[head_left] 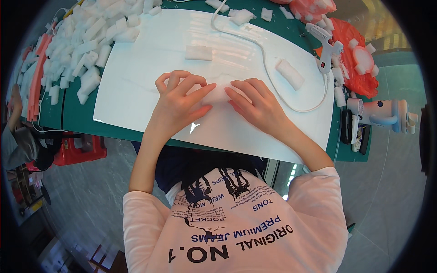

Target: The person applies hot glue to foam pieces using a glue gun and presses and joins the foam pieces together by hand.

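A pale white foam piece [220, 94] lies between my two hands over the white board, and its outline blends into the board. My left hand [182, 95] has its thumb and index finger at the piece's left side, the other fingers curled above. From the right, my right hand [255, 102] closes its bent fingertips on the piece's other edge. Beyond my left hand rests a flat white foam block [199, 53]. Another foam block [289, 74] lies at an angle past my right hand.
The glossy white board [136, 91] covers much of the green table [77, 113]. Many foam pieces [98, 34] are heaped at the far left. A white glue gun [324, 48] with a looping cord stands at right, near a red plastic bag [362, 82] and a bottle [387, 113].
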Available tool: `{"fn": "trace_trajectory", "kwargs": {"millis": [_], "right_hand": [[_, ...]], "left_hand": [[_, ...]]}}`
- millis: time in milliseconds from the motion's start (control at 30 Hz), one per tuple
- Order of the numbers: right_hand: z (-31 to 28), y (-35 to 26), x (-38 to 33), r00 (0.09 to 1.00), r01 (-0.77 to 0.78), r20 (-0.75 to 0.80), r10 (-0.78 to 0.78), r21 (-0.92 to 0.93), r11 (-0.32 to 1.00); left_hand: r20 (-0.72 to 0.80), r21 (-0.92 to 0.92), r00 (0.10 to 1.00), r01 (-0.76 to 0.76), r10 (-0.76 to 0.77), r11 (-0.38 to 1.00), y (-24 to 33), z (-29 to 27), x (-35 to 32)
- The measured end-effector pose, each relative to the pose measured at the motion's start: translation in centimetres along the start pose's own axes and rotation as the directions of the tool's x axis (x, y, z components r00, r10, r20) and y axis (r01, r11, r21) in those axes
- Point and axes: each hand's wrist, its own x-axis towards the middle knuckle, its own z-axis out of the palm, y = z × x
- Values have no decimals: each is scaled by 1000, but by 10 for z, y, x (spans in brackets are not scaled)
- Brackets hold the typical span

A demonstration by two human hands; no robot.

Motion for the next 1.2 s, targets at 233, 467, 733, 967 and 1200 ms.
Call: {"fn": "trace_trajectory", "kwargs": {"millis": [233, 467, 733, 967, 1200], "right_hand": [[-11, 0, 4, 991, -113, 88, 102, 131, 985], [-8, -5, 5, 990, -139, 52, 134, 113, 984], [-1, -6, 3, 989, -144, 43, 140, 94, 985], [-1, -11, 1, 998, -47, 31, 48, -35, 998], [-2, -22, 0, 994, -27, 100, 37, -107, 994]], "left_hand": [[-40, 128, 999, 7, -2, 992, 6, 2, -3], [-88, 180, 996, 19, -3, 983, 8, 6, -6], [-121, 201, 992, 46, -22, 979, 8, 10, -8], [-142, 250, 990, 54, -19, 967, 11, 13, -11], [-124, 344, 990, -19, 65, 939, 11, 16, -15]]}}
